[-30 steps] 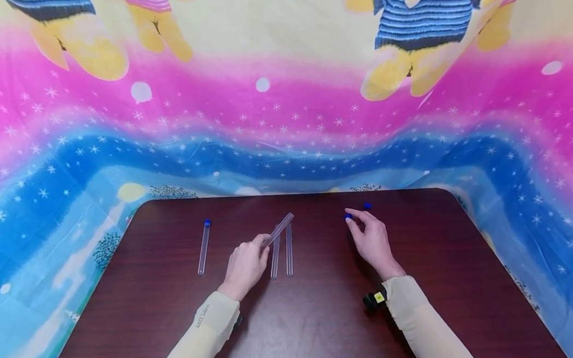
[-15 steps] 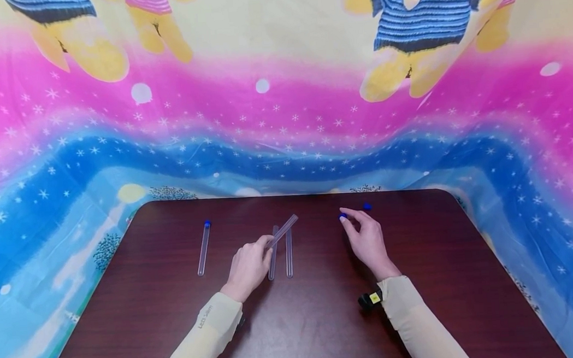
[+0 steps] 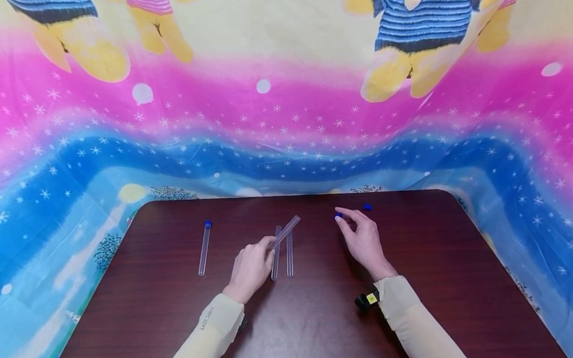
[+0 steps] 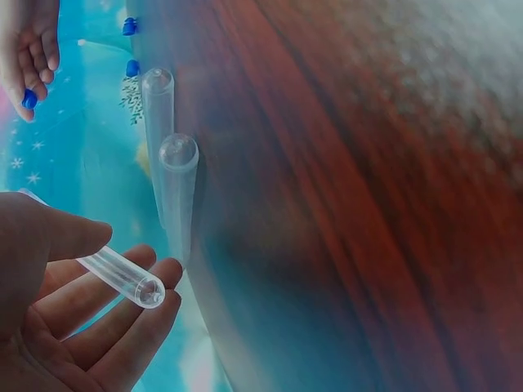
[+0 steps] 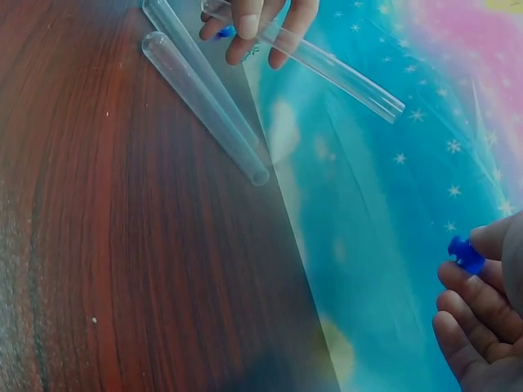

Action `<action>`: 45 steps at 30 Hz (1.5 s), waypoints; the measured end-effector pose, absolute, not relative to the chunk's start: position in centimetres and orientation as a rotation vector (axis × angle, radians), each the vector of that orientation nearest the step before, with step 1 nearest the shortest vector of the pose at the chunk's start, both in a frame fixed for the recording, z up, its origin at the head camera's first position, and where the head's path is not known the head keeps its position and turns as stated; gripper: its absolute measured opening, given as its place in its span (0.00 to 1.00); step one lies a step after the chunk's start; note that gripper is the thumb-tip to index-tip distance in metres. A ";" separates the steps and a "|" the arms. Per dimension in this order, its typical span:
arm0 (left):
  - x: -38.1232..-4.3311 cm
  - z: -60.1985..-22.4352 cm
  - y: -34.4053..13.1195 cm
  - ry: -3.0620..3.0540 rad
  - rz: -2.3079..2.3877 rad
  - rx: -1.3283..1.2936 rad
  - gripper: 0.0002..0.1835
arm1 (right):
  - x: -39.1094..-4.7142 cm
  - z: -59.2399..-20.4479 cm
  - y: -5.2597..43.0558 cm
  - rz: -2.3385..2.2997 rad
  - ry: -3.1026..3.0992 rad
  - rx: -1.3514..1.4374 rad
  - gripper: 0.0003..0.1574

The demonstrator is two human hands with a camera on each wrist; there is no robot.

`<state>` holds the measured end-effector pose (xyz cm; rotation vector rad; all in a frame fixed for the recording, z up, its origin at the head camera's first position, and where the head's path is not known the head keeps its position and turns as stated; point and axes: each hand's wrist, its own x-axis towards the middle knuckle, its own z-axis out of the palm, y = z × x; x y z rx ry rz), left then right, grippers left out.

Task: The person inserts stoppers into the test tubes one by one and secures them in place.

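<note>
My left hand [image 3: 250, 267] pinches a clear test tube [image 3: 289, 228] between thumb and fingers, its open end tilted up to the right. In the right wrist view this tube [image 5: 347, 79] shows no cap. A blue stopper [image 5: 467, 255] is held between the thumb and fingertips of my right hand [image 3: 363, 244], off to the right of the tube and apart from it. Below the held tube, two uncapped test tubes, one on the left [image 3: 275, 264] and one on the right [image 3: 289, 258], lie side by side on the table.
A test tube with a blue stopper [image 3: 204, 249] lies on the left of the brown table [image 3: 296, 332]. Two loose blue stoppers, one upper [image 4: 130, 26] and one lower [image 4: 132, 69], sit beyond the right hand. A printed cloth [image 3: 283, 119] hangs behind the table.
My right hand has moved left with the blue stopper, closing some of the gap to the held tube. The left hand has shifted slightly right with its tube.
</note>
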<state>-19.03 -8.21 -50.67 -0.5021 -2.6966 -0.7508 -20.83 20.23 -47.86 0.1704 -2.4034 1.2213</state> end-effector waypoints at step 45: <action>-18.8 -50.0 -6.6 -2.702 -0.793 -0.572 0.14 | -20.4 -46.6 18.3 1.342 -2.418 0.182 0.20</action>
